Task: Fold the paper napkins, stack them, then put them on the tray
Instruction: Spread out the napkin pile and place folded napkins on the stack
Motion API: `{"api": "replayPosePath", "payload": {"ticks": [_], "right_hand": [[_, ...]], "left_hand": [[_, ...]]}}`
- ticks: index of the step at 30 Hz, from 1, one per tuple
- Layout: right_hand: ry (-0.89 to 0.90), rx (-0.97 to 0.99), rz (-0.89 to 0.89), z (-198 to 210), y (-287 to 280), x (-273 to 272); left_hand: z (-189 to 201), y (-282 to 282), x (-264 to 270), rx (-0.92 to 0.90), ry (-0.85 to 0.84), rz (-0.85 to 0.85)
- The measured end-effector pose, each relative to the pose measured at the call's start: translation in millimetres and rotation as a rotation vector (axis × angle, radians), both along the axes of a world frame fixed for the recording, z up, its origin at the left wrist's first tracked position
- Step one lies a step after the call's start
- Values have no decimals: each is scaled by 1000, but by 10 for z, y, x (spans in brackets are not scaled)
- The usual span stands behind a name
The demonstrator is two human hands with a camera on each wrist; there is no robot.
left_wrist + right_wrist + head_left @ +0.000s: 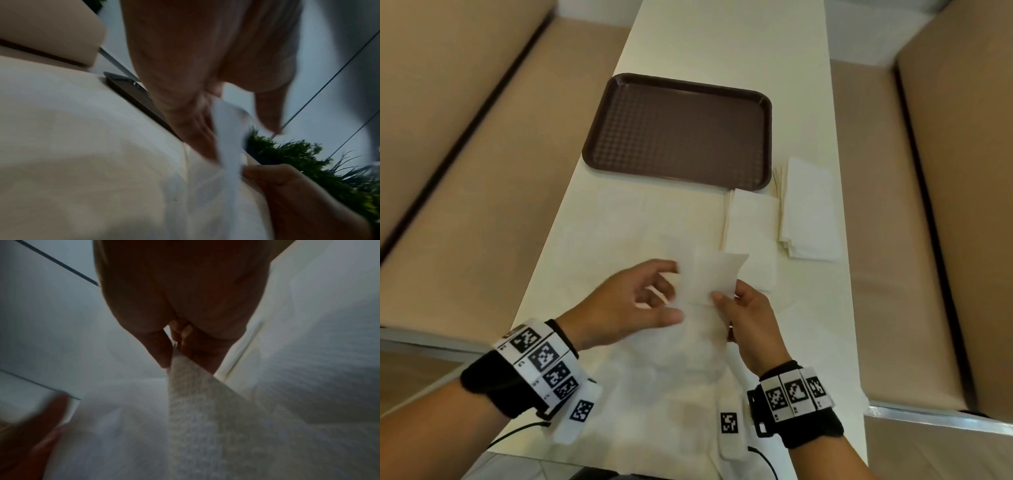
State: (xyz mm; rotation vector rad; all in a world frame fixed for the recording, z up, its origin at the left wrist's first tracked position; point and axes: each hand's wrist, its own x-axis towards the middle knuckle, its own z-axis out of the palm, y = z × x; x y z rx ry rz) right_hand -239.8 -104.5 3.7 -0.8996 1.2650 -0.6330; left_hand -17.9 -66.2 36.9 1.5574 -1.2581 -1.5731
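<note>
On the left, the left hand (633, 301) hovers over the table (592, 219) with its fingers spread and loosely bent. Its fingertips sit at the left edge of a raised napkin (709, 277), and whether they actually pinch it is hard to tell through the blur. Just right of it, the right hand (751, 318) pinches the same napkin between thumb and fingers; the right wrist view shows the sheet clamped there and hanging away from the grip.

Farther right on the table lies a folded napkin (751, 236), and beside it, a small stack of folded napkins (810, 212). The brown tray (678, 130) sits behind them, with no napkins on it.

The step in hand looks like folding: one napkin is lifted, with two folded lots already set aside. More unfolded white paper seems to lie under the hands, though it blends with the tabletop.

The next move likely calls for the left hand to take the free edge, bring the corners together evenly, and press a crease. Thin paper will flop and skew if pulled unevenly.
</note>
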Motion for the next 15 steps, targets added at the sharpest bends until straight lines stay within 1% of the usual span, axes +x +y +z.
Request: {"api": "replayPosePath", "payload": {"ticks": [1,2,3,5,6,7,8,10,11,13,15], "right_hand": [[-43,39,12,7,-1,11],[-83,74,32,22,1,17],[-114,95,48,35,-3,20],[-151,119,53,31,-16,12],[-167,125,49,27,-28,2],[-180,129,42,22,-38,-14],[-195,132,37,16,-44,-31],[-213,142,23,34,-53,-70],[-215,142,14,38,-56,-86],[-200,150,-19,49,-77,-116],[-204,162,-92,32,-112,-169]], "left_hand": [[36,-2,-78,36,79,-85],[43,-2,-141,45,122,-130],[35,-18,-176,7,111,-118],[-30,-101,-161,-104,-75,42],[-72,-152,-139,-112,-133,109],[-105,-207,-121,-68,-120,143],[-127,-265,-114,19,-44,145],[-156,-368,-133,201,136,72],[-165,-425,-160,243,183,34],[-173,-572,-241,233,186,16],[-176,-756,-317,219,177,95]]}}
